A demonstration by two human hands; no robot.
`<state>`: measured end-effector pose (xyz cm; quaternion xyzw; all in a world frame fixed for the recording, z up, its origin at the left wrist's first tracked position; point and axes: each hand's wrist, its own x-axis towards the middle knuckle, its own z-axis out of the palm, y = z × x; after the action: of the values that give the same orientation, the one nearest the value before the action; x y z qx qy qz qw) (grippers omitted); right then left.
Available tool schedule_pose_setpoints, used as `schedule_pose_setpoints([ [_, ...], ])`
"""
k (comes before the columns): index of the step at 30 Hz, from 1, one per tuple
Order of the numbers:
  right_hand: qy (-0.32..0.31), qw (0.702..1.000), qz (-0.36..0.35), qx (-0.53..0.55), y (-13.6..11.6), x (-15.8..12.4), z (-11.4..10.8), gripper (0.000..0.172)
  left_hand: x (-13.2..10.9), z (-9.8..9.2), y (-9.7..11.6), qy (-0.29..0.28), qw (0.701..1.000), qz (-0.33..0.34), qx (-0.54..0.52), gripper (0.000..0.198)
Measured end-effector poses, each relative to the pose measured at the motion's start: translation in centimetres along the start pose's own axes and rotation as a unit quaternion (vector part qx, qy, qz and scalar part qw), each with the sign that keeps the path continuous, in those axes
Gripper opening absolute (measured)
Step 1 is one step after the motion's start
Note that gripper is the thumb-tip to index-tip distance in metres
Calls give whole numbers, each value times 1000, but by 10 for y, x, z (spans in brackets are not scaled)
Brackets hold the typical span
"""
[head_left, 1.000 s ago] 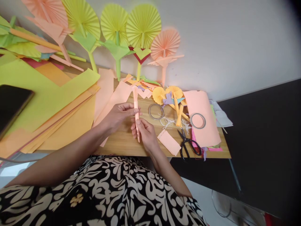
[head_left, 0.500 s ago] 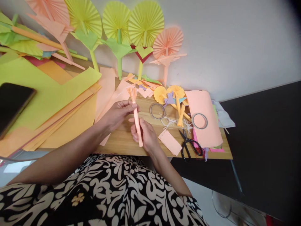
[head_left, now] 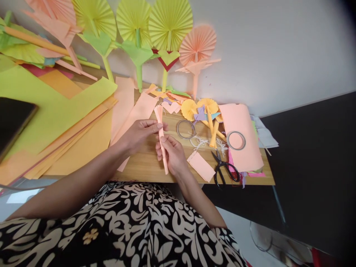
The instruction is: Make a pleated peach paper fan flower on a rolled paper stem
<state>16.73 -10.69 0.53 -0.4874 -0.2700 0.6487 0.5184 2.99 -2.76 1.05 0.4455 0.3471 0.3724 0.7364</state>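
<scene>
A narrow strip of pleated peach paper (head_left: 164,157), its upper end fanned a little, stands tilted between my two hands. My left hand (head_left: 146,132) pinches it near the upper part with thumb and fingers. Lower down, my right hand (head_left: 172,150) has its fingers closed around the strip, thumb on top. Nearest on the right are a grey tape roll (head_left: 178,129), white string (head_left: 199,142) and a small stack of peach paper cards (head_left: 201,166). Black-handled scissors (head_left: 221,167) rest by the table's front edge.
Finished yellow paper fans (head_left: 170,24) and a peach fan (head_left: 198,44) lean on the wall. Small orange fans (head_left: 189,109) lie near a peach sheet (head_left: 240,155) bearing another tape roll (head_left: 236,148). Yellow-green sheets (head_left: 55,100) and a phone (head_left: 13,120) cover the left.
The pleated paper has turned in my hands, so its narrower side now faces me. My right hand has shifted slightly up along it. The view has moved a little.
</scene>
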Motion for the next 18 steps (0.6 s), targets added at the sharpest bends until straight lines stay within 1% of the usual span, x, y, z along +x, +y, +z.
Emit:
schedule_pose_setpoints([
  [2, -4, 1000, 10, 0, 0, 1, 1, 41, -1, 0, 0, 4, 1000, -1, 8, 36],
  [5, -16, 1000, 14, -11, -5, 5, 1, 40, -3, 3, 4, -30, 999, -20, -1, 35],
  [7, -43, 998, 16, -31, -11, 9, 0, 41, -4, 5, 7, -53, 998, -33, -6, 36],
  [10, -102, 993, 14, -63, -18, 12, -2, 44, -5, 6, 10, -63, 998, -28, -11, 37],
  [13, -134, 989, -4, -68, -20, 14, -2, 40, -5, 3, 11, -76, 996, -39, -14, 42],
  [15, -143, 988, -11, -63, -19, 13, 0, 38, -4, 1, 10, -63, 997, -37, -12, 42],
  [18, -157, 986, 13, -47, -14, 9, 2, 35, -3, 0, 9, -14, 1000, 3, 1, 38],
])
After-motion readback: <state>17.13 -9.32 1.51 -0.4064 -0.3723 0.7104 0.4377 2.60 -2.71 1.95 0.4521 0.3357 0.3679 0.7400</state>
